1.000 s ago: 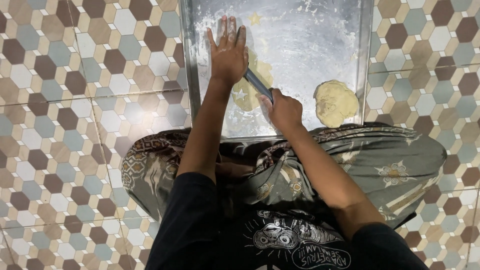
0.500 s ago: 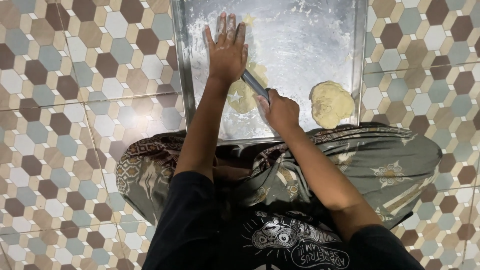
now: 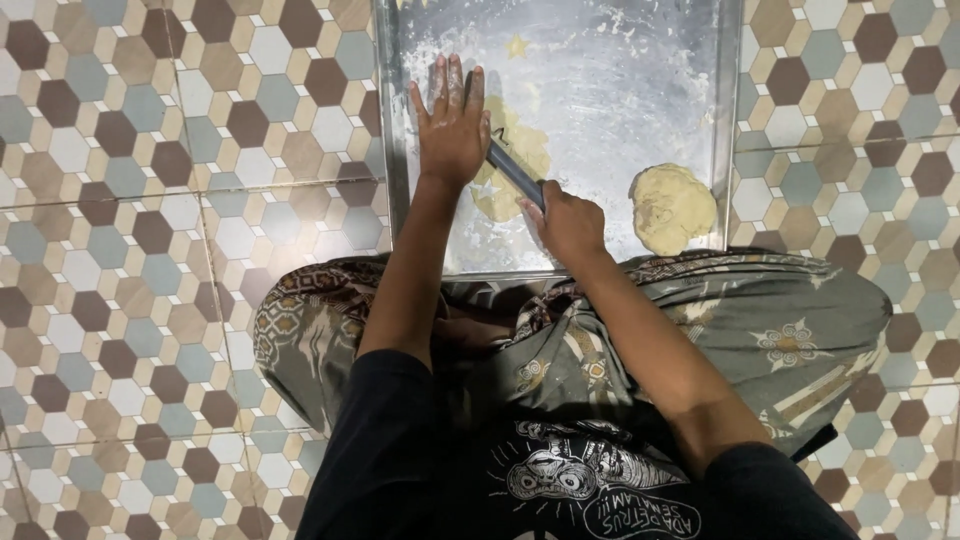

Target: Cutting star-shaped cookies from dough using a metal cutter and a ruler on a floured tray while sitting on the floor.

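Note:
A floured metal tray [image 3: 720,110] lies on the tiled floor in front of my crossed legs. My left hand [image 3: 452,125] presses flat, fingers spread, on a thin sheet of pale yellow dough [image 3: 520,150] at the tray's near left. My right hand [image 3: 565,222] grips a dark knife-like tool [image 3: 512,168] whose blade runs up-left under my left hand and across the dough. A round lump of dough [image 3: 672,207] sits in the tray's near right corner. A small star-shaped dough piece [image 3: 517,46] lies farther up the tray.
The floor [image 3: 150,200] is covered in hexagonal brown, beige and blue tiles. My legs are wrapped in a patterned grey-green cloth [image 3: 760,320] that reaches the tray's near edge.
The view has shifted slightly, so the tray sits a little further left in frame. Both hands keep the same pose on the dough and tool.

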